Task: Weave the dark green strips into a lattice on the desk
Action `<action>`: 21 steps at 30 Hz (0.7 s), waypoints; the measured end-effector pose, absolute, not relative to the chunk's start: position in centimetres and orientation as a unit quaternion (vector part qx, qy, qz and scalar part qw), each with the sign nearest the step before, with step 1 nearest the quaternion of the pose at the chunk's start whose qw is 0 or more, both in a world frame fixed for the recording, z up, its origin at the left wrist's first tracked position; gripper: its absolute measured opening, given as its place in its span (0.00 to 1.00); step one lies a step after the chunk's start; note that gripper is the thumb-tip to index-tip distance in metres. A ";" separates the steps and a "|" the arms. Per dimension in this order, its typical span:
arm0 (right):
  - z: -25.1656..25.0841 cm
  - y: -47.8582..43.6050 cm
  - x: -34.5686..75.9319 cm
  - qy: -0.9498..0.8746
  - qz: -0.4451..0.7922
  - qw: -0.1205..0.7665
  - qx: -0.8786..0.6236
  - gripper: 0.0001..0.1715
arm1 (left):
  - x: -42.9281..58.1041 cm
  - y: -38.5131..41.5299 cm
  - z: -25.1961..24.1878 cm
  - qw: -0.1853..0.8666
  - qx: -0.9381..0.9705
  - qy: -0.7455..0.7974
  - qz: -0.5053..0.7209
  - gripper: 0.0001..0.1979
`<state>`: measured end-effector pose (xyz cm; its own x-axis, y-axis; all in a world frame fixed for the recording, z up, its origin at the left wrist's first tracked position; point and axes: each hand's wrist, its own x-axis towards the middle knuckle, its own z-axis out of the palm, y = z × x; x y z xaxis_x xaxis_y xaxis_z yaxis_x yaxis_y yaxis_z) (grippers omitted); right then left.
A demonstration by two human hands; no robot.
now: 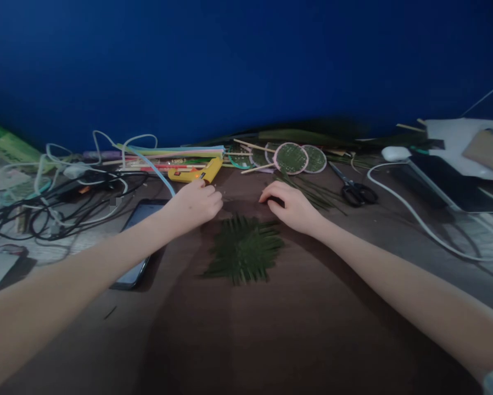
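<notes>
A woven mat of green leaf strips (244,249) lies flat on the dark brown table (271,329). My left hand (197,204) rests curled just beyond the mat's upper left corner, close to a yellow glue gun (195,173); what its fingers pinch, if anything, is hidden. My right hand (291,206) sits curled at the mat's upper right corner, fingertips down on the table near loose green strips (308,192).
A phone (137,241) lies under my left forearm. Tangled cables (57,192) fill the left side. Round woven discs on sticks (291,158) and coloured sticks (172,156) line the back. Black scissors (353,189), a white cable (415,216) and a dark device (448,186) lie on the right.
</notes>
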<state>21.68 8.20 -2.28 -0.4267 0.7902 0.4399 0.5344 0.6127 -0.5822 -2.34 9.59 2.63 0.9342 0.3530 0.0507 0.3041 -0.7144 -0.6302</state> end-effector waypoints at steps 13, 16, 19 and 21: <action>-2.5 8.2 21.7 -0.826 0.176 0.355 -0.402 0.11 | -2.8 9.8 2.3 0.334 -0.920 -0.203 0.016 0.12; -2.4 8.1 21.7 -0.825 0.177 0.355 -0.402 0.11 | -2.8 9.7 2.1 0.327 -0.919 -0.219 0.026 0.12; -2.4 8.2 21.7 -0.826 0.177 0.354 -0.402 0.11 | -2.7 10.0 2.5 0.319 -0.916 -0.242 0.028 0.11; -2.4 8.2 21.7 -0.825 0.179 0.356 -0.401 0.11 | -2.6 10.5 3.2 0.289 -0.909 -0.298 0.034 0.11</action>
<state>21.66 8.20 -2.40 -0.4250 0.7892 0.4433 0.5339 0.6140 -0.5813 -2.61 10.53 3.16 0.8205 0.5608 0.1110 0.5218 -0.6553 -0.5461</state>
